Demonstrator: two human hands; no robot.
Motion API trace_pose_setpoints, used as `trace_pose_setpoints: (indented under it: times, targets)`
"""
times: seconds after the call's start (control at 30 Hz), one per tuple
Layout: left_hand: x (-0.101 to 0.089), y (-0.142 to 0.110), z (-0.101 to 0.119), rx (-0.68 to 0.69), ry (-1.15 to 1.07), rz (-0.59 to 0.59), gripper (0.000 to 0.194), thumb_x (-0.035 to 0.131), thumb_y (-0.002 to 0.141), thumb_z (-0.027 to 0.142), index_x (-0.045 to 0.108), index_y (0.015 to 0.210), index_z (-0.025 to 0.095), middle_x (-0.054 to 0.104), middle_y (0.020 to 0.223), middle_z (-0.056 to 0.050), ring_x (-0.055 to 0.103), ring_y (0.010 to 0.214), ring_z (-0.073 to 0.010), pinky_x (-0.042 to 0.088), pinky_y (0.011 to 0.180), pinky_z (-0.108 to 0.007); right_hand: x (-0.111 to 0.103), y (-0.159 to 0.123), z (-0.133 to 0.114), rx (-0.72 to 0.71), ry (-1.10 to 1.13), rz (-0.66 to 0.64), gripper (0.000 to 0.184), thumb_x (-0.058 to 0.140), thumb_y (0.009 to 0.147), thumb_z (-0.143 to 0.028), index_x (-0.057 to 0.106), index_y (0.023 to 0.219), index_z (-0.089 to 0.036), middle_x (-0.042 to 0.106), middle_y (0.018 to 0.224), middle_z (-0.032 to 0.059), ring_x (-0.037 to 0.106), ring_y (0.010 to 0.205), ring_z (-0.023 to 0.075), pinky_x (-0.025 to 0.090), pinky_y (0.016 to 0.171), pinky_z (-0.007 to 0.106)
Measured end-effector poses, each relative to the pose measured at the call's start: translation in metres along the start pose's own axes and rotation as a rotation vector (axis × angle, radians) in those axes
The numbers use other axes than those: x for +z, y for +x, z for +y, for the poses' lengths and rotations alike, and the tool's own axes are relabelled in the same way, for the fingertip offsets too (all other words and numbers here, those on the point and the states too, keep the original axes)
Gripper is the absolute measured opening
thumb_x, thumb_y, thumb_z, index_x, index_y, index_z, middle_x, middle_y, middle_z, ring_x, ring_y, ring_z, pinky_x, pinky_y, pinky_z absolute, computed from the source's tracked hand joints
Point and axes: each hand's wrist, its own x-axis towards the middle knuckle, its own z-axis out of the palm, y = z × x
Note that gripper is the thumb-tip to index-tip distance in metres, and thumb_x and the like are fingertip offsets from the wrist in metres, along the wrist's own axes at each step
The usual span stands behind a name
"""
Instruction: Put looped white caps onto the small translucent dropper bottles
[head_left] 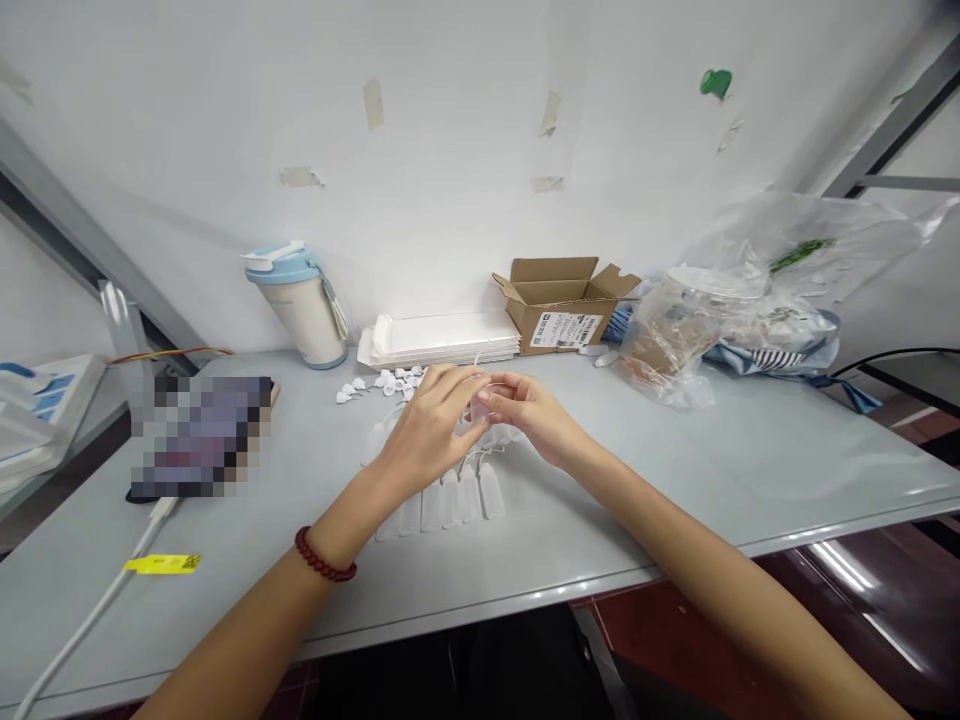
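Above the middle of the table, my left hand (pixel 426 428) and my right hand (pixel 534 415) meet at the fingertips around a small translucent plastic bottle (pixel 480 408). Both hands are closed on it, and the fingers cover most of its body. Below them lies a row of similar translucent bottles (pixel 450 498), flat on the table, with thin bent nozzles at their tops. More clear bottles (pixel 502 435) are partly hidden behind my hands. Just past my left hand are several loose white nozzle caps (pixel 397 382).
Along the wall stand a cream tumbler (pixel 311 315) with a blue lid, a stack of white trays (pixel 450 335) and an open cardboard box (pixel 562 310). Plastic bags (pixel 667 340) lie at right. A blurred-out phone-like device (pixel 202 435) with a white cable (pixel 97 610) lies at left.
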Motion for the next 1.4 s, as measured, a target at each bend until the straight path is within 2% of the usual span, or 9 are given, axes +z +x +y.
trace_pose_setpoints:
  times: [0.13,0.37,0.53,0.7,0.9,1.1,1.27,1.4]
  targets:
    - [-0.002,0.001,0.001,0.007,-0.034,-0.047,0.045,0.065,0.078,0.017,0.053,0.122,0.019,0.060,0.119,-0.009,0.049,0.113,-0.0274,0.047,0.091,-0.047,-0.003,0.001,0.002,0.022,0.032,-0.020,0.022,0.074,0.070,-0.030,0.068,0.086,-0.016,0.067,0.076,0.0024,0.063,0.073,0.0145,0.049,0.070,0.029]
    - [-0.003,0.002,0.002,-0.062,-0.079,0.034,0.048,0.070,0.075,0.021,0.053,0.120,0.018,0.060,0.117,-0.011,0.049,0.115,-0.0277,0.047,0.093,-0.049,-0.006,0.000,-0.006,0.056,0.146,-0.127,0.022,0.070,0.075,-0.030,0.070,0.091,-0.016,0.072,0.090,0.0073,0.067,0.080,0.0171,0.050,0.080,0.033]
    - [0.001,0.001,0.003,-0.031,-0.006,0.104,0.042,0.069,0.077,0.020,0.054,0.116,0.017,0.060,0.114,-0.011,0.049,0.111,-0.0263,0.046,0.094,-0.047,-0.007,0.001,-0.008,0.036,0.142,-0.121,0.024,0.072,0.075,-0.031,0.071,0.094,-0.017,0.073,0.090,0.0073,0.068,0.088,0.0198,0.049,0.087,0.035]
    - [0.000,0.000,0.003,-0.011,0.054,0.116,0.038,0.068,0.079,0.023,0.055,0.114,0.019,0.059,0.115,-0.010,0.047,0.111,-0.0275,0.045,0.094,-0.048,-0.010,0.001,-0.009,0.023,0.130,-0.119,0.025,0.071,0.075,-0.031,0.071,0.096,-0.017,0.072,0.090,0.0066,0.067,0.090,0.0201,0.048,0.089,0.036]
    - [0.001,-0.002,0.002,0.044,0.106,0.099,0.040,0.063,0.081,0.020,0.052,0.120,0.018,0.057,0.117,-0.012,0.047,0.110,-0.0284,0.046,0.091,-0.048,-0.012,0.003,-0.008,-0.005,0.094,-0.083,0.023,0.076,0.069,-0.029,0.070,0.088,-0.018,0.072,0.085,0.0047,0.067,0.081,0.0184,0.050,0.080,0.034]
    - [0.001,-0.002,0.002,0.076,0.079,0.066,0.044,0.060,0.080,0.013,0.049,0.122,0.018,0.057,0.120,-0.013,0.049,0.112,-0.0278,0.046,0.093,-0.048,-0.012,0.003,-0.007,0.034,0.057,-0.023,0.026,0.080,0.063,-0.030,0.069,0.083,-0.017,0.070,0.077,0.0027,0.066,0.074,0.0170,0.050,0.074,0.033]
    - [-0.002,0.000,0.004,0.069,-0.001,0.052,0.044,0.065,0.078,0.015,0.051,0.119,0.016,0.058,0.119,-0.012,0.049,0.113,-0.0264,0.046,0.094,-0.046,-0.014,0.001,-0.013,0.044,0.008,-0.112,0.024,0.076,0.068,-0.033,0.070,0.084,-0.016,0.070,0.080,0.0041,0.066,0.079,0.0161,0.051,0.074,0.030]
    - [-0.006,0.000,0.013,0.058,-0.070,-0.053,0.038,0.069,0.077,0.022,0.055,0.112,0.019,0.061,0.112,-0.010,0.051,0.105,-0.0268,0.048,0.088,-0.046,-0.029,-0.002,-0.025,0.153,-0.243,-0.214,0.025,0.077,0.065,-0.033,0.072,0.082,-0.015,0.069,0.074,0.0029,0.064,0.068,0.0128,0.051,0.063,0.025]
